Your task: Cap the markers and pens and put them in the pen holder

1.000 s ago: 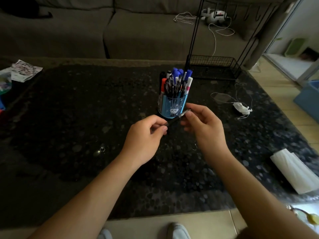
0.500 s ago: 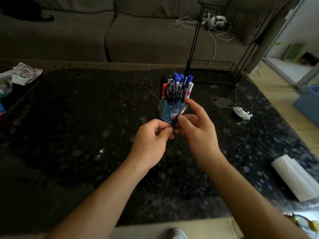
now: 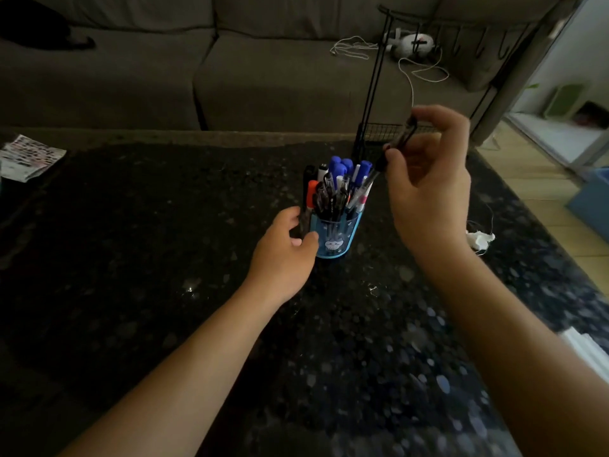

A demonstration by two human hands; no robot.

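Black speckled stone made up the table point(image 3: 131, 258), and at its far left edge lay a printed paper sheet point(image 3: 31, 156) whose small lettering was too blurred to read. Behind the table ran a grey sofa point(image 3: 263, 77).

Moving right, the left hand point(image 3: 285, 249) sat low on the table, fingers curled partly round the left side of the pen holder point(image 3: 336, 237), thumb touching its wall. The holder was a translucent blue cup standing upright near the middle of the table, with a small white cartoon figure on its front; no words could be made out on it. It was packed with capped markers and pens point(image 3: 336, 186): blue caps at the back, an orange one to the left, dark barrels in front.

Further right and higher, the right hand point(image 3: 428, 179) was pinched shut on a dark pen point(image 3: 397, 143) between thumb and fingers. The pen slanted down to the left, its lower end just above the holder's right rim among the other pens. A black wire rack point(image 3: 372, 94) rose behind it. At the right edge lay a crumpled white item with thin strings point(image 3: 479, 240).
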